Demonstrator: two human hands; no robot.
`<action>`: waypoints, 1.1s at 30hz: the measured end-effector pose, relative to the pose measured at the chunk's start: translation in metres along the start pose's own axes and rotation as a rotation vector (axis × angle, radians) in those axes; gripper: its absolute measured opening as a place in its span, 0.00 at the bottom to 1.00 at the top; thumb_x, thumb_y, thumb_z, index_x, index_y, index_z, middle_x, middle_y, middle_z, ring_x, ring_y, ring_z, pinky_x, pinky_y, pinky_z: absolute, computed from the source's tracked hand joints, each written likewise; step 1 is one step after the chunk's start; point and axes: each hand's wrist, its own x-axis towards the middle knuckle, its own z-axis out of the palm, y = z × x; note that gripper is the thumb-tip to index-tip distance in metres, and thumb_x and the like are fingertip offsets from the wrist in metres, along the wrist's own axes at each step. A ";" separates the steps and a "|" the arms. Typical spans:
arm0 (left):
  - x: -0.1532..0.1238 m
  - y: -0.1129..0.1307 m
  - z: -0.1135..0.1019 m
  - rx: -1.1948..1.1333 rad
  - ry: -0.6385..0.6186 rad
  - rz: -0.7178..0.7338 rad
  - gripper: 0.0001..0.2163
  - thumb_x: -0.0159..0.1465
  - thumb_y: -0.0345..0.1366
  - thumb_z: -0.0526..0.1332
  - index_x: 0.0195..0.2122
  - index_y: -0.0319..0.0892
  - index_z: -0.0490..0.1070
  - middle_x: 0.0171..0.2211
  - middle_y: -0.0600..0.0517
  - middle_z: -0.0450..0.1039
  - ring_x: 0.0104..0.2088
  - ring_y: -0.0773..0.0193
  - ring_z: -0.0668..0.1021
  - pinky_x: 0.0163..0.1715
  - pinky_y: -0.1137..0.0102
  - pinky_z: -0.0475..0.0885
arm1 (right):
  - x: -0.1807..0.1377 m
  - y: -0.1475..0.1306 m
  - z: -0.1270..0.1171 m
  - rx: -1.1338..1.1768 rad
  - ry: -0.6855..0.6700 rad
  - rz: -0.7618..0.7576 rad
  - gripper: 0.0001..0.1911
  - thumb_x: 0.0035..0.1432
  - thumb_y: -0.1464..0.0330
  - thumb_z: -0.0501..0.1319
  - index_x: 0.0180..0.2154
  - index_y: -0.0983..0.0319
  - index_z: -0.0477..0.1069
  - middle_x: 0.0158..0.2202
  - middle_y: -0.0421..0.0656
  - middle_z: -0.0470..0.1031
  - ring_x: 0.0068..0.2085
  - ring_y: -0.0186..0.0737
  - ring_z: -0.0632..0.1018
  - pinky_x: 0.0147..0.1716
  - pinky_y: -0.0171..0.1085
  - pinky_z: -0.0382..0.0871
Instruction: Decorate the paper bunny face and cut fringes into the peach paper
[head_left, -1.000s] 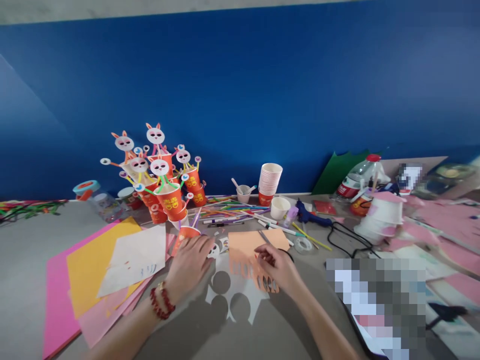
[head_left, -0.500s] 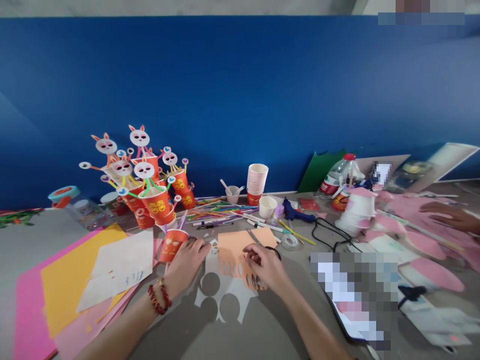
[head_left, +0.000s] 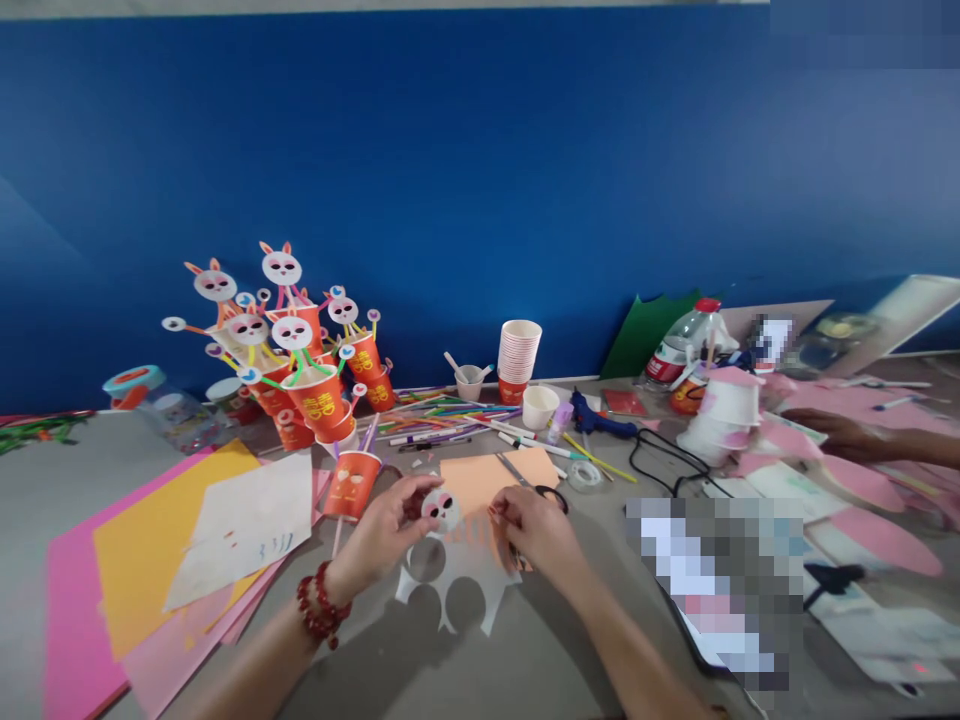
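Observation:
My left hand (head_left: 384, 522) pinches the edge of a round white paper rabbit face (head_left: 439, 510) with dark eyes and pink shading, held above the table. Close beside it, my right hand (head_left: 537, 526) has thumb and fingertips closed on a small orange paper piece (head_left: 493, 510); its exact shape is too small to make out. Beneath the hands lies a peach-orange sheet (head_left: 472, 475) with cut-outs along its near edge. Scissors (head_left: 553, 496) rest on that sheet. Nearer me is a white paper sheet (head_left: 495, 592) with round holes. An orange-red paper cup (head_left: 352, 484) stands left of my left hand.
Orange-red cups with rabbit figures (head_left: 315, 395) stand at back left, above coloured paper sheets (head_left: 142, 560). Pens (head_left: 420, 425), a cup stack (head_left: 519, 350) and a blue glue gun (head_left: 600, 425) line the back. Another person's hand (head_left: 840, 432) is at right, beyond a phone (head_left: 697, 590).
My left hand has lifted the rabbit face off the table and brought it rightward. My right hand stays near the peach-orange sheet, now raised slightly with the small orange piece.

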 end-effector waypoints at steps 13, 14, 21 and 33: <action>-0.006 -0.006 0.032 -0.499 -0.052 -0.153 0.20 0.57 0.42 0.69 0.49 0.41 0.70 0.44 0.47 0.76 0.44 0.60 0.77 0.45 0.67 0.72 | -0.012 -0.025 0.011 0.557 -0.081 -0.097 0.13 0.59 0.61 0.61 0.26 0.60 0.65 0.25 0.38 0.66 0.25 0.33 0.66 0.24 0.32 0.59; -0.007 -0.007 0.033 -0.529 -0.048 -0.183 0.20 0.57 0.43 0.69 0.48 0.41 0.71 0.42 0.47 0.76 0.42 0.61 0.77 0.42 0.68 0.72 | -0.011 -0.024 0.012 0.580 -0.082 -0.074 0.13 0.59 0.61 0.61 0.26 0.60 0.65 0.24 0.37 0.65 0.25 0.33 0.65 0.24 0.32 0.58; -0.013 -0.004 0.037 -0.588 0.024 -0.300 0.18 0.58 0.50 0.68 0.35 0.40 0.70 0.27 0.53 0.73 0.27 0.69 0.74 0.27 0.76 0.65 | -0.009 -0.023 0.012 0.681 -0.142 -0.012 0.18 0.58 0.55 0.61 0.26 0.60 0.62 0.23 0.36 0.61 0.23 0.31 0.61 0.21 0.31 0.55; -0.018 0.005 0.036 -0.401 0.048 -0.221 0.16 0.62 0.48 0.64 0.32 0.39 0.69 0.22 0.56 0.69 0.23 0.71 0.72 0.24 0.76 0.63 | -0.012 -0.026 0.010 0.750 -0.182 -0.012 0.13 0.60 0.58 0.61 0.30 0.61 0.67 0.26 0.38 0.63 0.25 0.32 0.64 0.22 0.32 0.56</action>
